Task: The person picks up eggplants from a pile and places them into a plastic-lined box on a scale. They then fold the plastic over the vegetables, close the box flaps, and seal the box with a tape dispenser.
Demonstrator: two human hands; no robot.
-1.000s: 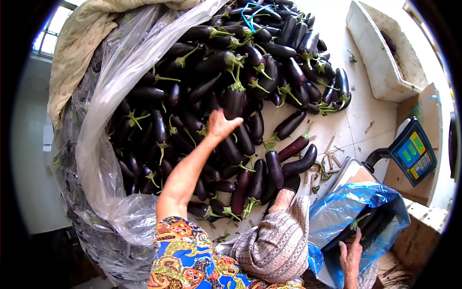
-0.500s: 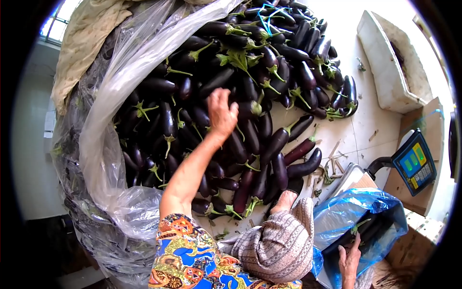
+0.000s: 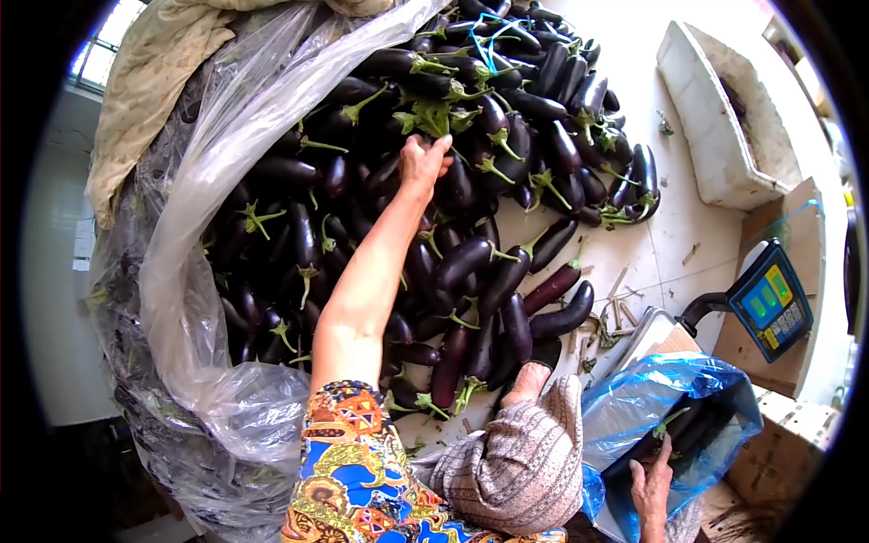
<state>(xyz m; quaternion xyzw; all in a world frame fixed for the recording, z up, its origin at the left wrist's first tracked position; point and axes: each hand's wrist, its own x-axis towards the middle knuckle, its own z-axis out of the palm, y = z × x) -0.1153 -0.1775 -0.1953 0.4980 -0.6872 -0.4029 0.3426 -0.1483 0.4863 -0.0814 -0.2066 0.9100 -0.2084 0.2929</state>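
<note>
My left hand (image 3: pixel 424 165) reaches into a big heap of dark purple eggplants (image 3: pixel 471 262). Its fingers are pinched together at the lower edge of a green leaf (image 3: pixel 431 118) lying on the heap. At the lower right, my right hand (image 3: pixel 652 484) rests at the mouth of a blue plastic bag (image 3: pixel 625 389). Its index finger is stretched out against the green stem end of an eggplant (image 3: pixel 695 425) inside, thumb apart. The bag's lower contents are partly hidden by plastic and shade.
Clear plastic sheeting (image 3: pixel 181 271) wraps the heap's left side. A white foam box (image 3: pixel 715 118) stands at the upper right. A scale display (image 3: pixel 771 300) rises behind the bag beside cardboard (image 3: pixel 801 235). Plant scraps lie on the tiled floor (image 3: pixel 692 240). My foot (image 3: pixel 529 382) is beside the eggplants.
My left hand has moved farther up the heap to the leaf, and its fingers have closed. An eggplant near the middle of the heap lies differently. My right hand stays at the bag.
</note>
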